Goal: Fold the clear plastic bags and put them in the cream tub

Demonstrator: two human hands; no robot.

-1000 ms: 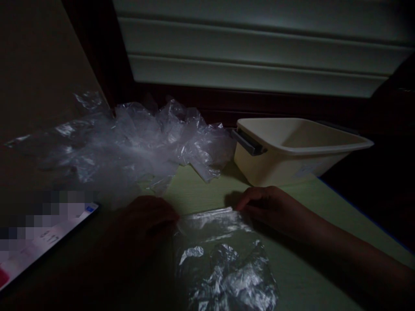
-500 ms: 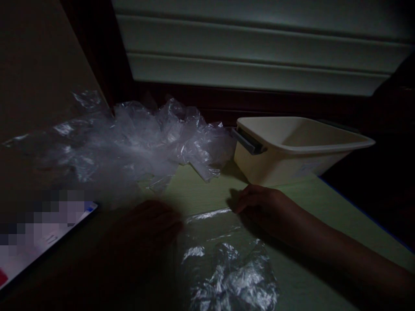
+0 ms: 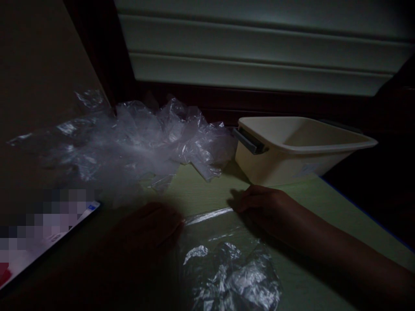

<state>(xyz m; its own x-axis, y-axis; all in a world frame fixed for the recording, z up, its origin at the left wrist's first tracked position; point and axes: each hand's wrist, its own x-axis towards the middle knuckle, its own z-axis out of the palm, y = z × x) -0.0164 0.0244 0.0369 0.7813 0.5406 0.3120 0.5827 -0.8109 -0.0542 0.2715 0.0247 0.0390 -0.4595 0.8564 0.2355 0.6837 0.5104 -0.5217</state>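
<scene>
A clear plastic bag [image 3: 227, 259] lies crumpled on the pale green tabletop [image 3: 201, 192], its straight far edge stretched between my hands. My right hand [image 3: 262, 201], fingers closed, pinches the right corner of that edge. At the left corner, my left hand [image 3: 158, 222] is dark and slightly blurred, its closed fingertips pinching the film. Beyond them spreads a big heap of clear plastic bags [image 3: 142, 138].
A cream plastic bin [image 3: 269, 166] with a dark grey handle stands at the back right, near the table's edge. A lit tablet or phone screen [image 3: 48, 237] is at the left. Behind are pale slatted panels [image 3: 253, 52] in a dark frame.
The bag's far edge looks a little straighter between my hands. My left hand has shifted slightly at its corner. The whole view has moved a few pixels.
</scene>
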